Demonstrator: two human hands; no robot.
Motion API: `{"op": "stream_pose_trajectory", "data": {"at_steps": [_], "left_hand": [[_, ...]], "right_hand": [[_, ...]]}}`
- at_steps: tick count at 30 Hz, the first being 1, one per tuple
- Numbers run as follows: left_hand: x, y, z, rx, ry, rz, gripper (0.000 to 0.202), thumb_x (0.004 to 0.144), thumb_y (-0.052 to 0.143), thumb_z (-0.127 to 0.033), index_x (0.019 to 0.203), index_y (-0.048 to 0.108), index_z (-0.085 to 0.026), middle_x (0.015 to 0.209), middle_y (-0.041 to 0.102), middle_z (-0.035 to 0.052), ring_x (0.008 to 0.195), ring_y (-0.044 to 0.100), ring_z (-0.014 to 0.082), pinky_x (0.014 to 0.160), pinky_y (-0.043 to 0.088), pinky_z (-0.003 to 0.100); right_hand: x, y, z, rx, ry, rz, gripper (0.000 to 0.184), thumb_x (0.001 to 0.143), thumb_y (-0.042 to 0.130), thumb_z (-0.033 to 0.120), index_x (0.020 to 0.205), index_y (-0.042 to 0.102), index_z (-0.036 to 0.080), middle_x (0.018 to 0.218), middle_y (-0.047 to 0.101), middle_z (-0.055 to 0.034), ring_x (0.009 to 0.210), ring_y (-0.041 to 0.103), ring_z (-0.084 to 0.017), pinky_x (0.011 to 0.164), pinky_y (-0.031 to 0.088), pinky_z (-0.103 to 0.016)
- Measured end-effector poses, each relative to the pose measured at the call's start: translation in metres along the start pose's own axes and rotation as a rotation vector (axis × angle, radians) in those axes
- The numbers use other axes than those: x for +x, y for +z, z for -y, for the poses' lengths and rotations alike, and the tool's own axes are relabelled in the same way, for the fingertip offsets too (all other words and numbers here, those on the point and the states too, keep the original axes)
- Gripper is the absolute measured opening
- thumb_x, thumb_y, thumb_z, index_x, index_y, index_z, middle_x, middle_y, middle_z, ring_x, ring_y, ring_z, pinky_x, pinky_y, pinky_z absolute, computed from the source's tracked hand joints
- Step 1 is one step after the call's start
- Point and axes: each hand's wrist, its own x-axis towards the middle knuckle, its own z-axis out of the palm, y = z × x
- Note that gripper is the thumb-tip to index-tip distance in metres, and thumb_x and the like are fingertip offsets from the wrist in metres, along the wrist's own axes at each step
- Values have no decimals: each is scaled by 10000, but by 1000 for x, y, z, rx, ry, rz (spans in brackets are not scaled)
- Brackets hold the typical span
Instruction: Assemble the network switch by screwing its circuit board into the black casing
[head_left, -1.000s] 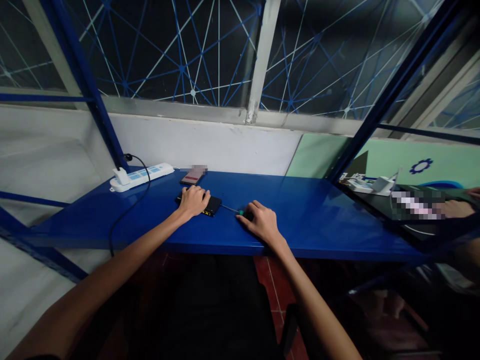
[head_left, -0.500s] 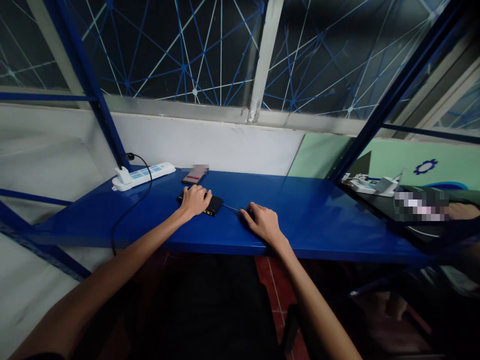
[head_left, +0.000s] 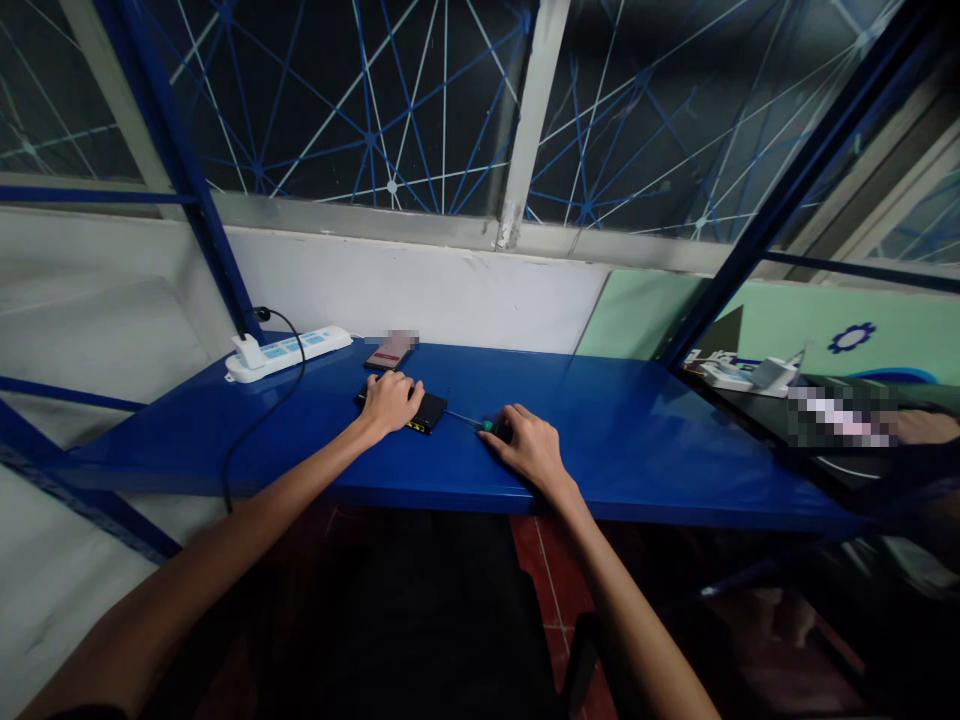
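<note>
The black box (head_left: 431,408) lies flat on the blue worktop (head_left: 615,430), its yellow ports facing near side, and it keeps the same place as half a second before. The left hand (head_left: 392,402) is lying over the left and middle part of it, fingers bent and slightly apart; whether they grip its edges, I cannot tell. To the right of the box is the right hand (head_left: 529,440), closed around the handle of a screwdriver (head_left: 487,427). The thin shaft points leftward and reaches the right end of the box; how its tip meets it is too small to see. Compared with half a second ago, the green part of the handle is visible again by the thumb, which has come a little lower. Just behind the box lies a phone (head_left: 390,350). Farther left stands a white power strip (head_left: 300,347), with a black cable (head_left: 234,445) hanging over the front edge. At far right, another person's hand (head_left: 926,427) is partly visible.
</note>
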Motion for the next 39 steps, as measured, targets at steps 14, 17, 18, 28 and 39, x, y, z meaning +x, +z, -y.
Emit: {"op": "stream_pose_trajectory", "data": {"at_steps": [14, 17, 18, 28, 39], "left_hand": [[0, -2, -2, 32, 3, 0, 506, 978, 305, -378, 801, 715, -142, 939, 712, 140, 965, 620, 302, 843, 424, 465], [0, -3, -2, 24, -2, 9, 508, 981, 301, -380, 808, 716, -143, 939, 713, 137, 967, 621, 299, 848, 425, 461], [-1, -4, -3, 25, -7, 10, 512, 982, 298, -382, 807, 716, -144, 939, 713, 136, 969, 621, 298, 851, 425, 460], [-1, -7, -4, 42, -39, 16, 527, 982, 285, -385, 811, 722, -146, 953, 713, 142, 975, 617, 301, 871, 427, 472], [24, -7, 34, -9, -322, -45, 557, 951, 289, -531, 1292, 576, -196, 1272, 585, 200, 1174, 508, 403, 915, 400, 558]], "right_hand": [[-1, -2, 2, 59, -43, 19, 367, 935, 433, 564, 940, 594, 235, 754, 690, -14, 628, 607, -163, 538, 237, -255], [-1, -1, 1, 35, -46, 15, 385, 963, 393, 515, 871, 622, 219, 801, 680, -27, 658, 610, -156, 546, 253, -263], [-1, -1, 1, 26, -44, 16, 391, 957, 404, 517, 859, 633, 215, 814, 675, -30, 672, 612, -157, 548, 259, -265], [0, -1, -3, 42, -58, 36, 344, 888, 544, 537, 899, 673, 218, 930, 637, -36, 727, 598, -155, 575, 308, -264], [1, -1, -2, 34, -69, 44, 294, 883, 558, 505, 900, 599, 215, 919, 646, -23, 720, 587, -150, 567, 278, -263]]}}
